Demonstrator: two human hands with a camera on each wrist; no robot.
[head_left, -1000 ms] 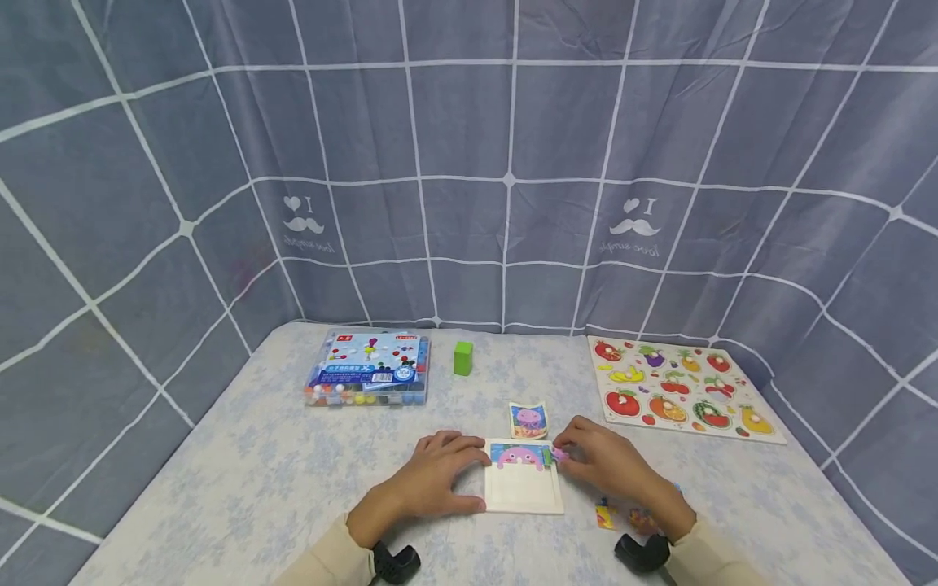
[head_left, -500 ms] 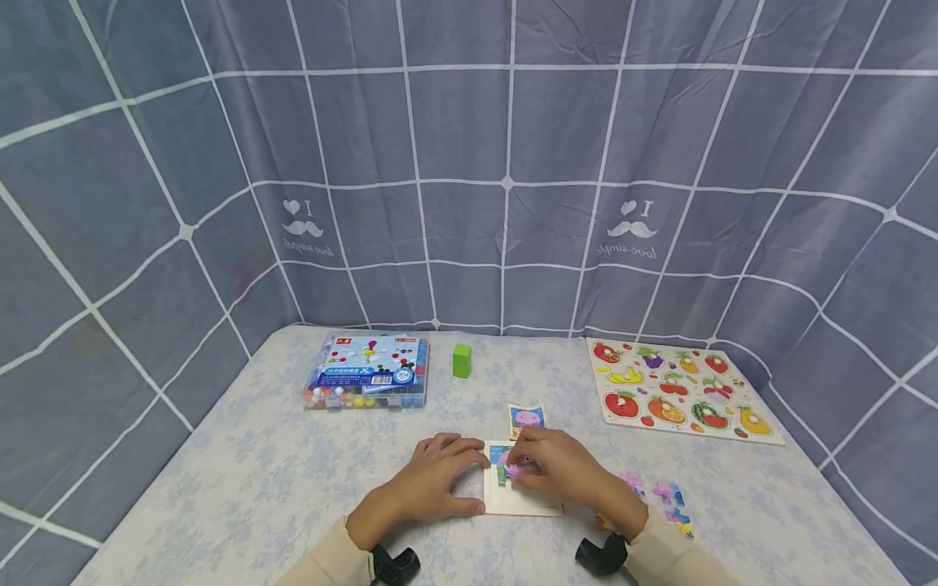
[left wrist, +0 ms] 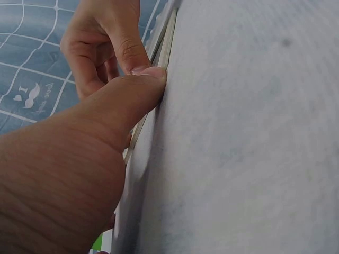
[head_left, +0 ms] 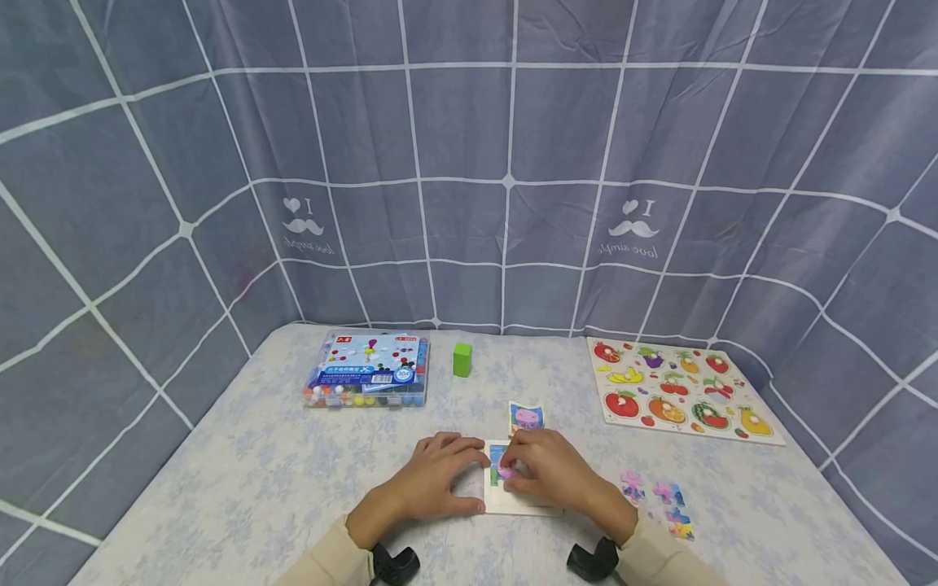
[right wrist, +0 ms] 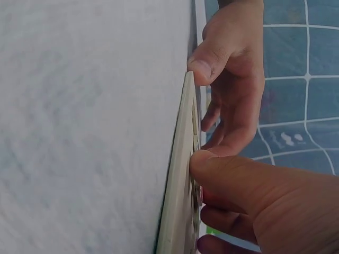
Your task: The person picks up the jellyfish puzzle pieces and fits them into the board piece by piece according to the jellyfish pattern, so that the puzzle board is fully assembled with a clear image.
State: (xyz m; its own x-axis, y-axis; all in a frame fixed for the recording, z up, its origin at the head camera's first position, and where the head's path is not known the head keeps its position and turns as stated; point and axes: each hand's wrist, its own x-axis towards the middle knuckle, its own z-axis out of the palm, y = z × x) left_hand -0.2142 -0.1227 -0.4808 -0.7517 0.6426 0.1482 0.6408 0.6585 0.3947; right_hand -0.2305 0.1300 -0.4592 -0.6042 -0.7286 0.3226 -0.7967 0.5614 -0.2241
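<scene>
A shallow white puzzle tray (head_left: 522,506) lies on the table with blue and pink picture pieces in its upper left part. My left hand (head_left: 428,482) rests at the tray's left side, thumb and fingertips touching its edge with the fingers spread. Over the tray, my right hand (head_left: 553,472) pinches a pink puzzle piece (head_left: 506,471), partly covered by the fingertips. The right wrist view shows the tray edge (right wrist: 180,174) side-on, with the left thumb (right wrist: 203,70) at its corner. Behind the tray lies a small picture card (head_left: 526,416), partly hidden by the right hand.
Loose puzzle pieces (head_left: 680,523) lie right of the right forearm. A fruit board (head_left: 689,391) is at the back right. A clear box of coloured balls (head_left: 370,370) and a green block (head_left: 462,360) stand at the back. A grid-patterned curtain (head_left: 469,220) surrounds the table.
My right hand has moved left from the tray's right edge, carrying a puzzle piece over the tray's left part. Loose pieces beneath the right forearm have come into view. The left hand stays put.
</scene>
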